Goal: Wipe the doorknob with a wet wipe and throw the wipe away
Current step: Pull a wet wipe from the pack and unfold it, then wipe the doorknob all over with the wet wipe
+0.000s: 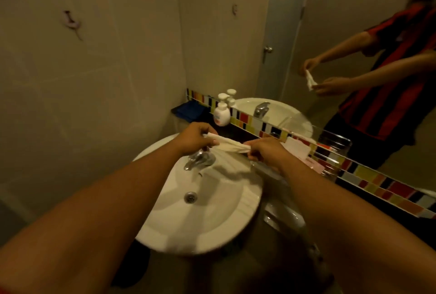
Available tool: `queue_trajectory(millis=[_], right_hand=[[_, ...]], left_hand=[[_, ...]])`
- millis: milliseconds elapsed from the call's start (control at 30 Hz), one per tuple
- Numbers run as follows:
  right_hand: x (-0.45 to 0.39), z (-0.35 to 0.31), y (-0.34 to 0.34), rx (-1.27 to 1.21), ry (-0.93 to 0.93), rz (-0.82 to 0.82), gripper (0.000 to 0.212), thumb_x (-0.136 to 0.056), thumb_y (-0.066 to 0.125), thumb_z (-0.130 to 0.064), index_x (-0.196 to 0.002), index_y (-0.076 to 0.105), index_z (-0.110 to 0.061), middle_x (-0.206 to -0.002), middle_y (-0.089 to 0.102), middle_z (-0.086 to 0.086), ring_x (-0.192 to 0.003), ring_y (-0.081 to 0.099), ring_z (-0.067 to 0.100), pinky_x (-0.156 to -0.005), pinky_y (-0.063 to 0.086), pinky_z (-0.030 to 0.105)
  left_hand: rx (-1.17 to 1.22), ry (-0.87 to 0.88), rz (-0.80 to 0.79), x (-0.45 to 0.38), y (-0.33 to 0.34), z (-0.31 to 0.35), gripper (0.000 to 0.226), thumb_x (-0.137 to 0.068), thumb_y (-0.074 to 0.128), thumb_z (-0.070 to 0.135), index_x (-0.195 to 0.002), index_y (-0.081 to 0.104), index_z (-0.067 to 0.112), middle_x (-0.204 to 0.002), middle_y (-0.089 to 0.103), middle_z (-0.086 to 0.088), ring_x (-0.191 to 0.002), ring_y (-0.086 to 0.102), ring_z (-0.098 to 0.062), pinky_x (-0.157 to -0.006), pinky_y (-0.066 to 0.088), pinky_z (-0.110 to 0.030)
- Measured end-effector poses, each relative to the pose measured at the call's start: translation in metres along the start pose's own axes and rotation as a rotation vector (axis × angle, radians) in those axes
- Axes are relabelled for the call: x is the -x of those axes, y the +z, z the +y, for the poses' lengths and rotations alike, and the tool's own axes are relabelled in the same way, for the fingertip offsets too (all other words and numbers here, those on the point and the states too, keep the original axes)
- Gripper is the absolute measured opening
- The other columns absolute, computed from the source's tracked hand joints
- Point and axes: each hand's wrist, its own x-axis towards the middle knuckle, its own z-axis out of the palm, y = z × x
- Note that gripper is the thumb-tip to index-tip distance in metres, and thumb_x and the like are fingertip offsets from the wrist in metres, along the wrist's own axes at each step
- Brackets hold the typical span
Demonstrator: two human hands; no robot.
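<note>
A white wet wipe [230,144] is stretched and twisted between both my hands above the back of the white sink [247,204]. My left hand [194,139] pinches its left end over the chrome tap [199,159]. My right hand [267,153] pinches its right end. A metal doorknob [268,49] on a pale door shows only as a reflection in the mirror [330,34], as do my arms and the wipe.
A white pump bottle [222,114] and a folded blue cloth [190,110] stand on the dark ledge behind the sink. A pink-and-white packet [304,154] lies on the ledge to the right, under a strip of coloured tiles [368,173]. Tiled wall fills the left.
</note>
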Motion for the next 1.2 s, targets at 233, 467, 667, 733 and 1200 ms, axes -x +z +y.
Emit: queue_trajectory(millis=[233, 467, 667, 733, 1200], right_hand=[[0.023, -0.05, 0.114, 0.237, -0.262, -0.124, 0.021, -0.086, 0.07, -0.013, -0.105, 0.073, -0.005, -0.098, 0.071, 0.011, -0.081, 0.064, 0.018, -0.069, 0.057, 0.028], [0.055, -0.093, 0.281, 0.249, -0.341, -0.291, 0.023, -0.086, 0.07, -0.026, -0.104, 0.073, -0.011, -0.106, 0.07, 0.011, -0.102, 0.063, 0.026, -0.085, 0.054, 0.038], [0.091, -0.107, 0.412, 0.236, -0.4, -0.357, 0.034, -0.09, 0.063, -0.032, -0.108, 0.071, -0.004, -0.106, 0.069, 0.015, -0.089, 0.062, 0.021, -0.082, 0.049, 0.035], [0.101, -0.11, 0.442, 0.244, -0.43, -0.369, 0.032, -0.09, 0.063, -0.03, -0.108, 0.072, -0.005, -0.106, 0.072, 0.016, -0.096, 0.065, 0.028, -0.087, 0.05, 0.04], [0.115, -0.121, 0.571, 0.379, -0.559, -0.462, 0.024, -0.09, 0.065, -0.021, -0.098, 0.075, -0.001, -0.085, 0.072, 0.014, -0.068, 0.063, 0.019, -0.062, 0.05, 0.031]], left_hand=[[0.064, -0.094, 0.244, 0.08, -0.093, -0.056, 0.009, -0.087, 0.068, 0.021, -0.095, 0.07, 0.017, -0.083, 0.07, -0.004, -0.067, 0.064, -0.011, -0.059, 0.048, -0.025], [0.041, -0.21, 0.438, 0.197, -0.201, -0.127, 0.027, -0.081, 0.072, 0.001, -0.108, 0.072, 0.004, -0.091, 0.067, -0.005, -0.077, 0.06, -0.01, -0.065, 0.047, -0.017], [0.006, -0.327, 0.367, 0.286, -0.266, -0.197, 0.036, -0.083, 0.072, 0.007, -0.118, 0.066, 0.012, -0.1, 0.064, -0.001, -0.078, 0.059, -0.009, -0.058, 0.045, -0.013], [0.005, -0.348, 0.348, 0.307, -0.278, -0.216, 0.033, -0.083, 0.072, 0.011, -0.116, 0.068, 0.012, -0.1, 0.066, -0.002, -0.085, 0.061, -0.014, -0.065, 0.047, -0.018], [0.1, -0.499, 0.484, 0.386, -0.315, -0.298, 0.024, -0.092, 0.06, 0.021, -0.11, 0.072, 0.009, -0.097, 0.069, -0.011, -0.078, 0.059, -0.014, -0.066, 0.046, -0.023]])
